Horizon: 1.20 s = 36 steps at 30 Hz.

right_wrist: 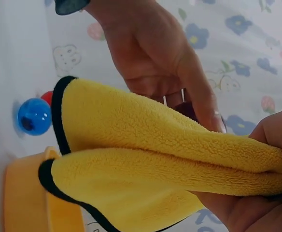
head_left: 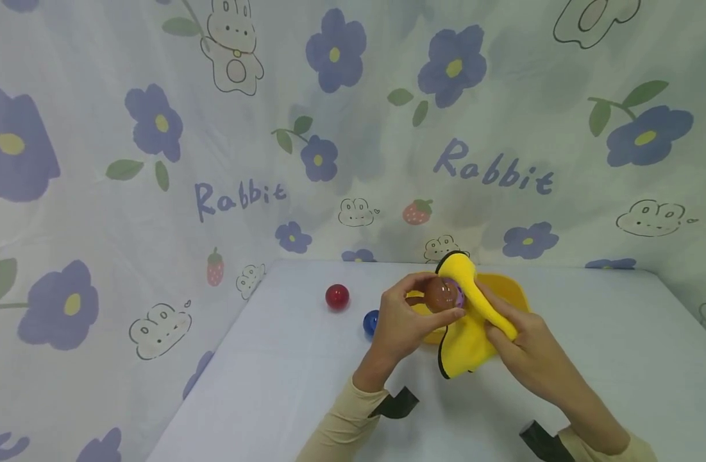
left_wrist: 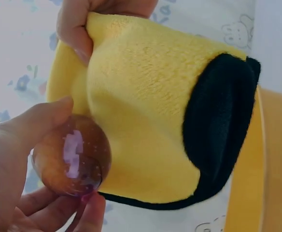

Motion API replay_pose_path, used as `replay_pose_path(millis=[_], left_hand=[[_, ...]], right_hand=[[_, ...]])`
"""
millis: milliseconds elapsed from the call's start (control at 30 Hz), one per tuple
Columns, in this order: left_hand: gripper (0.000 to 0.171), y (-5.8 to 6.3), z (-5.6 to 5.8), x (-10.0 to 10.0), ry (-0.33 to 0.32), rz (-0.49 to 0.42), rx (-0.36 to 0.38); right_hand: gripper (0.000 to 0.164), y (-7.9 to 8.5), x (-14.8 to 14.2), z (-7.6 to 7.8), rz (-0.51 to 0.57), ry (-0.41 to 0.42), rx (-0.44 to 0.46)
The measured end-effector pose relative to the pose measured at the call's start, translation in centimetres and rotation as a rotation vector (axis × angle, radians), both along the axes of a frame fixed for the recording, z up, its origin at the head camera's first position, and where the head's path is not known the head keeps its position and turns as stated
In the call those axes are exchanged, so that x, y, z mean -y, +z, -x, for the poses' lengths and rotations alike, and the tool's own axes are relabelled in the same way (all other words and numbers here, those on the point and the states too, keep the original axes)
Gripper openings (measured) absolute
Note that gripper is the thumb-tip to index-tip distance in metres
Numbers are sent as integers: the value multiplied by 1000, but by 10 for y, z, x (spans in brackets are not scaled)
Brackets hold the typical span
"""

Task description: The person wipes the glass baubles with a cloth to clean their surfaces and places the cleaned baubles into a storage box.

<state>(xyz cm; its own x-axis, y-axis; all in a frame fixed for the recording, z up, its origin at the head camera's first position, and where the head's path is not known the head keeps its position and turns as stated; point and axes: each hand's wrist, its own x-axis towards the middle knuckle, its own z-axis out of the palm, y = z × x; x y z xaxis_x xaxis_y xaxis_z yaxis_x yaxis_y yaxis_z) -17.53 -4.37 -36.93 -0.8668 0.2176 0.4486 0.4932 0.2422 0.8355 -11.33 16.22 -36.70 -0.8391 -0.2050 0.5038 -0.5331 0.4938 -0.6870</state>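
The left hand (head_left: 403, 324) pinches the brown ball (head_left: 440, 295); the right hand (head_left: 534, 359), just beside, grips the cloth (head_left: 467, 346) (cloth-to-ball contact is hard to tell). Wiping seems in hand; next likely calls for turning the ball.

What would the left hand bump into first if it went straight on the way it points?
Probably the yellow cloth, just beyond the shiny ball the left hand holds; whether ball and cloth touch is unclear.

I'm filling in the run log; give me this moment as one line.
left hand: holds glossy ball | right hand: grips yellow cloth | red ball, blue ball: on table | yellow tub: partly behind cloth, head view
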Motion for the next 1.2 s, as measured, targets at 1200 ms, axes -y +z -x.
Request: replay_pose_path(millis=[1200], left_hand=[[63,2,-15,-11,-132,41,-36]], right_hand=[[65,-15,-11,21,41,60,-123]])
